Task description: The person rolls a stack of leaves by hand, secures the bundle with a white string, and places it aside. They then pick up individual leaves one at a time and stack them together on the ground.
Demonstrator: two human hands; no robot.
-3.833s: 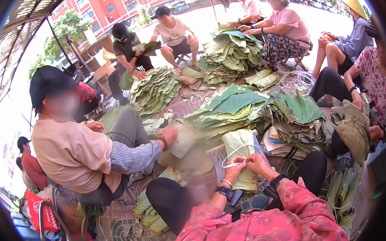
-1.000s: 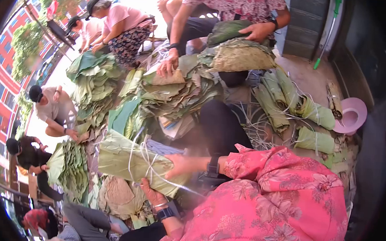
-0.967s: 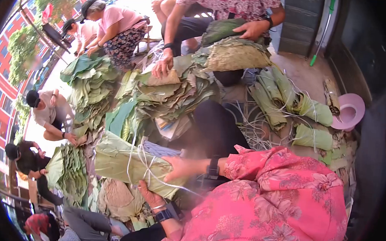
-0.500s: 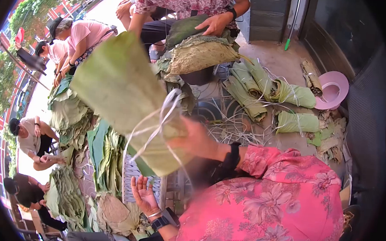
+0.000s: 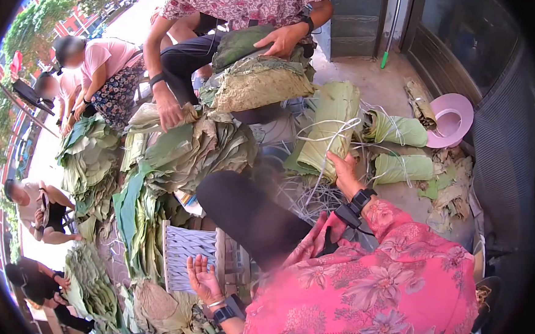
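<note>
A tied bundle of large dried leaves, pale green and bound with white string, is in my right hand. My fingers grip its near right edge, and its far end is beside other tied bundles. Below it lies a tangle of loose white string. My left hand is palm up with fingers apart, holding nothing. It is just in front of a woven-strap stool seat. A stack of flat leaves stands beyond the stool.
Opposite, a person in a floral top rests hands on leaf piles. Other people sit at left by leaf stacks. A pink hat lies by the wall at right. A dark rounded shape crosses the middle.
My right hand has carried the leaf bundle from the middle of the view to the right, beside the other bundles. My left hand stays open. The person opposite has reached down to a leaf pile.
</note>
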